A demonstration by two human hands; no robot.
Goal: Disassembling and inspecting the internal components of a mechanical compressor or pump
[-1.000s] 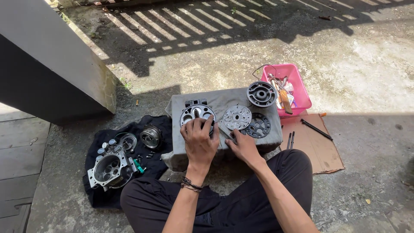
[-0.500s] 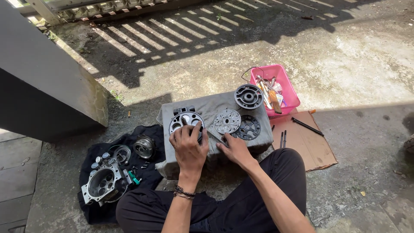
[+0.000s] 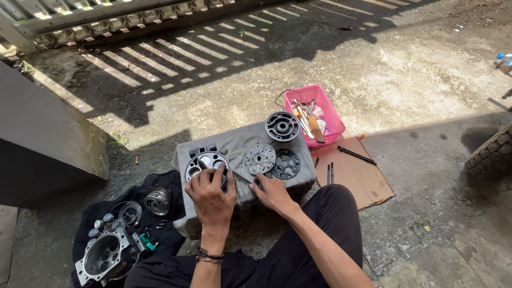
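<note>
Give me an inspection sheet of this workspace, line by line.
Surface: grey cloth draped over a low block on a concrete floor.
Job's things: round metal housing, thin metal tool, silver disc, dark plate, black pulley.
Clutter: pink tray of tools, cardboard, black cloth with engine parts.
Grippers: left hand on the housing; right hand at the tool.
Cables: nothing seen.
Surroundings: tyre, railing.

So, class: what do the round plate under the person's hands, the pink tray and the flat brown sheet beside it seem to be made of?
Round plate under the left hand: probably bare metal, grey with a dull shine. Pink tray: likely plastic, bright even colour, smooth moulded walls. Brown sheet: seemingly cardboard, matt, flat, creased.
</note>
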